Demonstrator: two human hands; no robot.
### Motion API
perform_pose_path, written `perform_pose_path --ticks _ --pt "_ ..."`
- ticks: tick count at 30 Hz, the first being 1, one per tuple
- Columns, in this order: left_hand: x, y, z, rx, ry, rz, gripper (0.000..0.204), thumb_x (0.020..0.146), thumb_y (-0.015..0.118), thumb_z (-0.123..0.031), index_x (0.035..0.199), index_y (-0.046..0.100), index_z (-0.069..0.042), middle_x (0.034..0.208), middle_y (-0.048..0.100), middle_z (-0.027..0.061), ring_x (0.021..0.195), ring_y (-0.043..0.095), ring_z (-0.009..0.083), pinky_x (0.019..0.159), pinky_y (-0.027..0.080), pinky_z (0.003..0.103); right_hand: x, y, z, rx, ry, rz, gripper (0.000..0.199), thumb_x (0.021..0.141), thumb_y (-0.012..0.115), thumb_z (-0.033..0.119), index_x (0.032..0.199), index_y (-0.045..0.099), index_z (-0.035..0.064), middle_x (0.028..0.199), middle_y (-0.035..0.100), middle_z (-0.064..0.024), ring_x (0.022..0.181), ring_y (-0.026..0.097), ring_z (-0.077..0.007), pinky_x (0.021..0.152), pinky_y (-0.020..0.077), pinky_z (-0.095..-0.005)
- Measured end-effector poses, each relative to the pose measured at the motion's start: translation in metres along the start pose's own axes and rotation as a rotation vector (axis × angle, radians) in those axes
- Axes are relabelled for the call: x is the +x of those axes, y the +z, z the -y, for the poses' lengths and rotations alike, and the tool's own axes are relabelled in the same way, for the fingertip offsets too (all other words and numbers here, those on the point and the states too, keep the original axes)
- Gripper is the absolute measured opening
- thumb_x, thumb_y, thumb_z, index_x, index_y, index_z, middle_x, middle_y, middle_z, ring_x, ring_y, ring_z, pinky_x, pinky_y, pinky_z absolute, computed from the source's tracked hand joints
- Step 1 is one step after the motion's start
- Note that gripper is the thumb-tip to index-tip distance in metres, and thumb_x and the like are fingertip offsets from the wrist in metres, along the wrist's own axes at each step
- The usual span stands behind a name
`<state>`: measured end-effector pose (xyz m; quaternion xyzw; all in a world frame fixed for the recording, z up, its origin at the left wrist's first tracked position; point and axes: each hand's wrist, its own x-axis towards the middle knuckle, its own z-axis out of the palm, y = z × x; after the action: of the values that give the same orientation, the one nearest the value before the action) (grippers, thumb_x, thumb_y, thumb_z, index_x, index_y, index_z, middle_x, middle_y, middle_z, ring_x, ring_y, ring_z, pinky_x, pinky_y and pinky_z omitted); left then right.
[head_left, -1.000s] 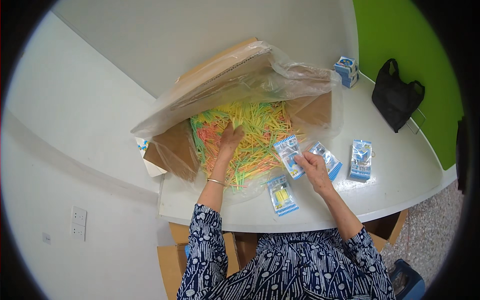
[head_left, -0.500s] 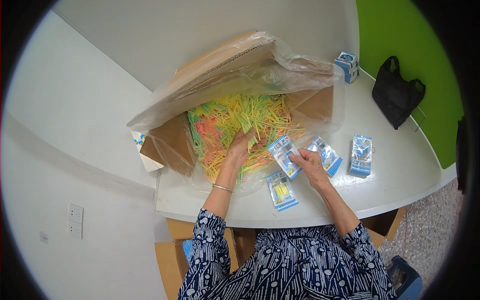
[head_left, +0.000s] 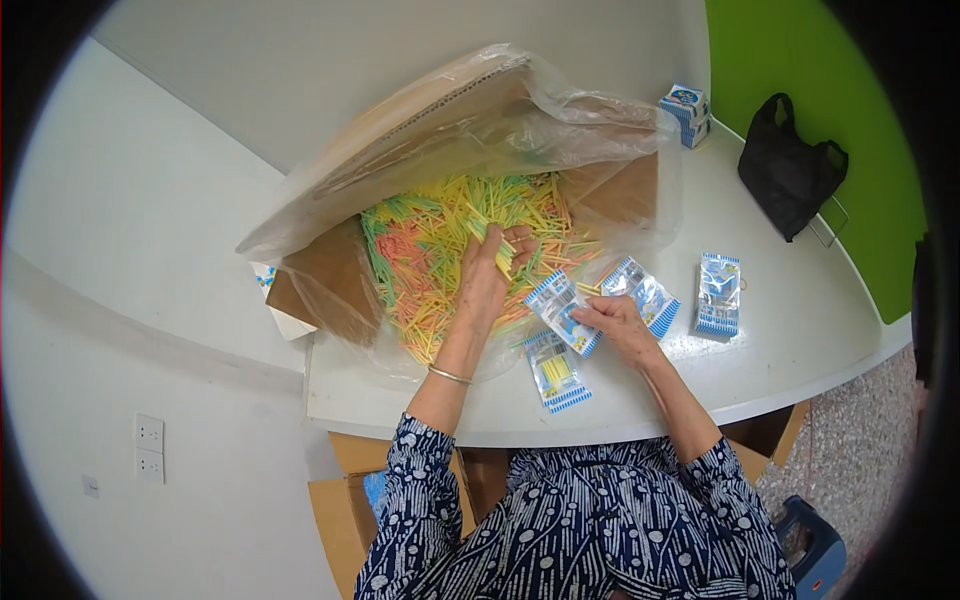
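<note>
My left hand (head_left: 492,262) is closed round a small bunch of thin yellow and green sticks (head_left: 503,255), its palm partly turned up. It is over an open cardboard box (head_left: 610,205) lined with clear plastic and heaped with loose pastel sticks (head_left: 415,250) in yellow, green and pink. My right hand (head_left: 617,325) pinches a small blue-and-white packet (head_left: 563,312) beside the box. Near my right fingers a short yellow stick (head_left: 589,289) shows. A second packet (head_left: 645,297) lies just right of that hand, and another packet with yellow sticks showing (head_left: 556,372) lies nearer me.
Farther right on the white table (head_left: 770,340) lies a stack of similar packets (head_left: 718,295). A black bag (head_left: 790,170) and small blue-and-white boxes (head_left: 686,112) are at the back right. Open cardboard boxes (head_left: 345,520) stand below the table's front edge.
My left hand has turned its palm more upward, with the bunch of sticks now showing in its fingers. My right hand keeps its hold on the packet. The whole view has shifted slightly.
</note>
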<state>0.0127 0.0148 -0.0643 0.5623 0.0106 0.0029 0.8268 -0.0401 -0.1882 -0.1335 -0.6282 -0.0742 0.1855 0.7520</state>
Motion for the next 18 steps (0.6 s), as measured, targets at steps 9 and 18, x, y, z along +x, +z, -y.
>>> perform_pose_path --ticks 9,18 --pt "-0.023 0.029 0.013 -0.009 0.107 0.044 0.029 0.098 0.045 -0.032 0.104 0.046 -0.004 0.100 0.059 0.0129 0.091 0.063 0.0220 0.081 0.048 0.033 -0.002 -0.012 -0.008 0.130 -0.031 0.149 0.023 0.087 0.065 0.022 0.094 0.068 0.0000 0.084 0.066 0.0008 0.074 0.056 -0.0041 0.067 0.0436 -0.0197" --pt "-0.037 0.042 0.007 -0.005 0.140 0.028 0.027 0.099 0.043 -0.033 0.103 0.044 -0.006 0.100 0.058 0.0122 0.092 0.062 0.0224 0.084 0.047 0.035 -0.001 -0.015 -0.012 0.090 -0.003 0.122 0.023 0.088 0.064 0.023 0.091 0.068 0.0006 0.081 0.064 0.0023 0.072 0.053 -0.0021 0.065 0.0412 -0.0192"
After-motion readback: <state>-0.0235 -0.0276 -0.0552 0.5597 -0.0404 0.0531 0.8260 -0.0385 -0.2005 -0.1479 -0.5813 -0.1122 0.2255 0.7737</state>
